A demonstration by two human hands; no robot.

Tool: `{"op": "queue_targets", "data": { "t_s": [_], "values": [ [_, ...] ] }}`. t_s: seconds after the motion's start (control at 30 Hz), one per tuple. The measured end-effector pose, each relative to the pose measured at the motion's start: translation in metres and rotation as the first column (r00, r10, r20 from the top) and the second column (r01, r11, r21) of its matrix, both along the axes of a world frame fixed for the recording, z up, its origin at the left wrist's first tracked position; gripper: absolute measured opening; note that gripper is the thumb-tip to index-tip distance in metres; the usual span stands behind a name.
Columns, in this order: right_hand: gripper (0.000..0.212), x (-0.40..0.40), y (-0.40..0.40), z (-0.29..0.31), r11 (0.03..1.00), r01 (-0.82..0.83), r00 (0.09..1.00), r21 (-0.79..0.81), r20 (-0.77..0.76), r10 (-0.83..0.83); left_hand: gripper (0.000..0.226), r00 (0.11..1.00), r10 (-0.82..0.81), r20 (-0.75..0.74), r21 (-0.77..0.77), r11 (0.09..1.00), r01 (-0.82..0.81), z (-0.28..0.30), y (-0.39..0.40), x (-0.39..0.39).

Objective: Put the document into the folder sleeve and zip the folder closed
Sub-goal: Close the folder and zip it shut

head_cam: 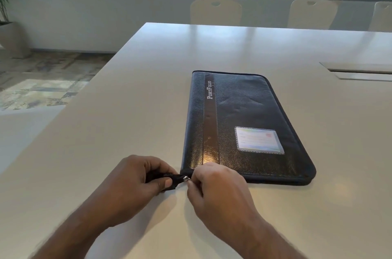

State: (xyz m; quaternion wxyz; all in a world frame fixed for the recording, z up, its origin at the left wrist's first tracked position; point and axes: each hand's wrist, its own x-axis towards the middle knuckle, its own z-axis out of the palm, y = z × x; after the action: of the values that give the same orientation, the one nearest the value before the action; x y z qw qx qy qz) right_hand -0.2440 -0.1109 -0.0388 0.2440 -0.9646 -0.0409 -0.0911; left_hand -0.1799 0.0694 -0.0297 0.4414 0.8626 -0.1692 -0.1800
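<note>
The black leather portfolio folder (244, 127) lay closed and flat on the white tabletop (131, 93), its near left corner just in front of the person. No document was in sight, so it was presumably already inside the sleeve, though that could not be checked. The left hand (135, 182) pinched the black zipper tail (167, 178) that stuck out from that corner, holding it taut. The right hand (214, 186) had its fingers curled at the silver zipper slider (186, 178), apparently gripping its pull, which the fingers hid. The slider sat at the very corner, so the zip looked either just finished or about to start; the visible edges seemed shut, suggesting the task was nearly done.

The folder lay well away from the tabletop's left edge, with bare surface all round it. A recessed cable hatch (358, 71) lay to the far right, well apart.
</note>
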Motion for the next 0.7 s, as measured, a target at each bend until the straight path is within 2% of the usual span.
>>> {"op": "queue_targets", "data": {
  "t_s": [0.37, 0.7],
  "values": [
    [0.024, -0.009, -0.012, -0.004, 0.969, 0.240, 0.971, -0.057, 0.024, -0.239, 0.035, 0.999, -0.001, 0.037, 0.061, 0.998, -0.002, 0.005, -0.002, -0.001],
    [0.024, -0.018, -0.037, -0.006, 0.938, 0.338, 0.941, -0.077, 0.040, -0.336, 0.034, 0.997, -0.003, 0.081, 0.078, 0.997, -0.003, 0.002, -0.001, -0.002]
  ]
}}
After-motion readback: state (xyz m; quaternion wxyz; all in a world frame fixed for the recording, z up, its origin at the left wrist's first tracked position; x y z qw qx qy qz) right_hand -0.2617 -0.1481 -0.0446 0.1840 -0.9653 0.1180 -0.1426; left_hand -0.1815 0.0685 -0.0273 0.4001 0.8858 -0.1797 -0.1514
